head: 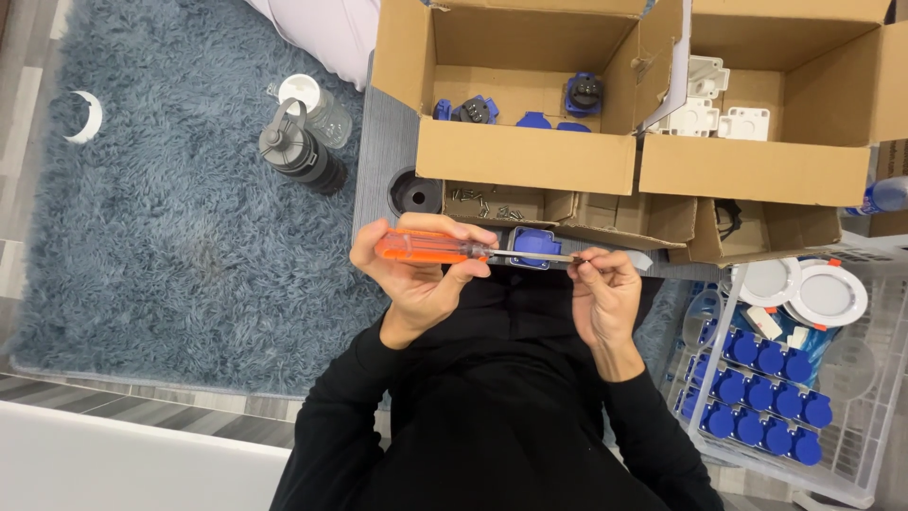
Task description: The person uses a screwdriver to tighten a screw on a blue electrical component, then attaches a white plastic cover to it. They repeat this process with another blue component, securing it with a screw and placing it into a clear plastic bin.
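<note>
Left grip (421, 274) is closed around the orange handle of a screwdriver (430, 247), held level, its shaft running toward the right grip (602, 289). Right grip pinches thumb and fingertips together at the shaft's tip; whatever sits between them is too small to make out. Just behind the shaft, and touching neither hand as far as can be seen, lies a blue socket (532, 245) on the tabletop (383, 142). Beyond the socket stands a shallow tray of screws (482, 203), and past that an open box (525, 156) with more blue parts. Right of the socket, a second box (757, 170) holds white parts, and a clear crate (875, 378) nearer the person holds rows of blue caps. Left of the socket, a dark bottle (298, 151) lies on a shaggy rug (170, 208).
</note>
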